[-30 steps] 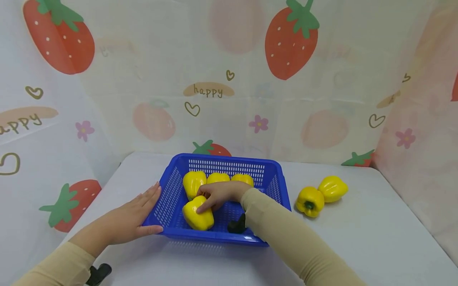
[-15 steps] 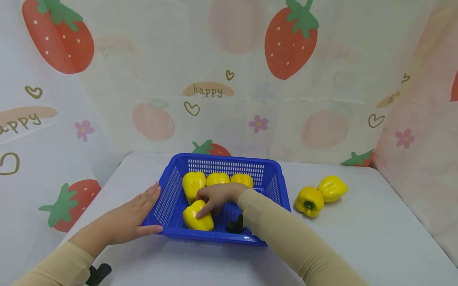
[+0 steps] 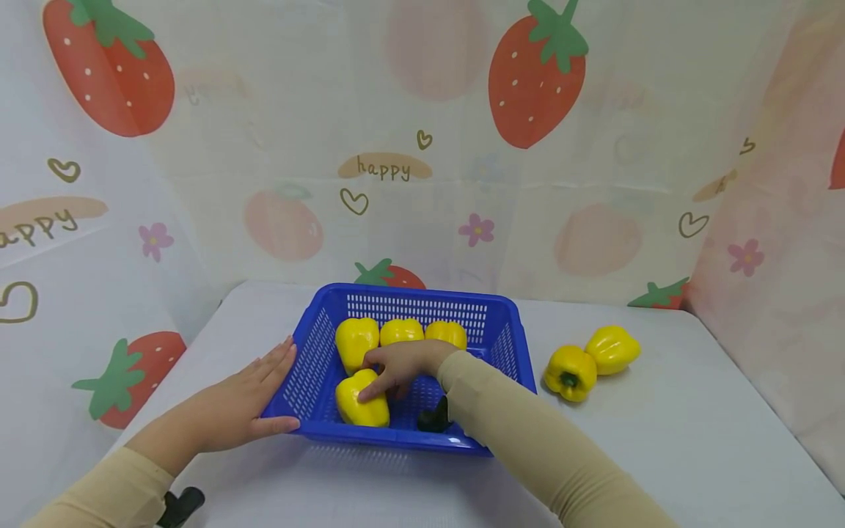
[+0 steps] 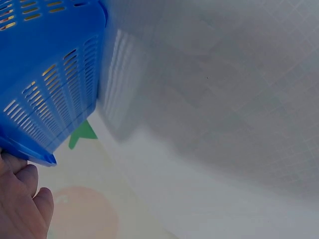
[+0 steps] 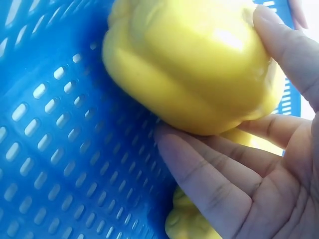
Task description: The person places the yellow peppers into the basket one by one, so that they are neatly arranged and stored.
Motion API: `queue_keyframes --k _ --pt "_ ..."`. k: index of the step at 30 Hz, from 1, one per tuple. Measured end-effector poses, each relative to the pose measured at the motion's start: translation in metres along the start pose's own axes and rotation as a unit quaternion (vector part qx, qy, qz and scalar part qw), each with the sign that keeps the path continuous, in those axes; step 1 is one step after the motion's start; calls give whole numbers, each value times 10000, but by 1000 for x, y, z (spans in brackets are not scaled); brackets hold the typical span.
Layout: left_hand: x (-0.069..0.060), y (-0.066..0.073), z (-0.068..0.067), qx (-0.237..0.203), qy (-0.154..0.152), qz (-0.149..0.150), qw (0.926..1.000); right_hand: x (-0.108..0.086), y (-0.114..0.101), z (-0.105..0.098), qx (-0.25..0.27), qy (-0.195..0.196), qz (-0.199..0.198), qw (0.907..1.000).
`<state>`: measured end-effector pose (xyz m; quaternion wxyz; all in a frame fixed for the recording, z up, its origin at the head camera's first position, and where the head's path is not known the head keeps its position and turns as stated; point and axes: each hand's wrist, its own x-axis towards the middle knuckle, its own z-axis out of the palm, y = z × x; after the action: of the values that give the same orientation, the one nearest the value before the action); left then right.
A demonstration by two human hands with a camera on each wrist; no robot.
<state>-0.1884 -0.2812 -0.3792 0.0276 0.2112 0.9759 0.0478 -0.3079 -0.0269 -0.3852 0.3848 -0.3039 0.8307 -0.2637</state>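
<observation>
In the head view a blue basket (image 3: 403, 438) stands on the table. My left hand (image 3: 231, 411) lies along its left side, fingers straight against the rim; the left wrist view catches those fingers (image 4: 25, 199) at the basket's edge. Inside the basket, my right hand (image 3: 403, 364) grips a yellow bell pepper (image 3: 359, 407) at the front left. Up close in the right wrist view, the thumb is on one side of this bell pepper (image 5: 184, 64) and the fingers are beneath it. Behind it sit three more yellow bell peppers (image 3: 356, 341), partly covered by the hand.
Two yellow bell peppers, one (image 3: 571, 372) with its stem end showing and one (image 3: 612, 350) behind it, lie touching on the white table (image 3: 660, 440) right of the basket. A strawberry-print curtain (image 3: 422, 110) surrounds the table. Black wrist-camera parts (image 3: 433, 418) show beside each sleeve.
The bell pepper under my right hand has tipped and shifted slightly left and down in the basket, the hand staying with it. My left hand has not moved.
</observation>
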Motion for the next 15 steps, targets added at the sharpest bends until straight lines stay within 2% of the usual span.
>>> queue_keyframes --k 9,15 --pt "-2 2 -3 -20 -21 7 10000 1 1 0 335 -128 49 9993" --pt "-2 3 -3 8 -30 -1 10000 0 0 -1 371 -34 45 9993"
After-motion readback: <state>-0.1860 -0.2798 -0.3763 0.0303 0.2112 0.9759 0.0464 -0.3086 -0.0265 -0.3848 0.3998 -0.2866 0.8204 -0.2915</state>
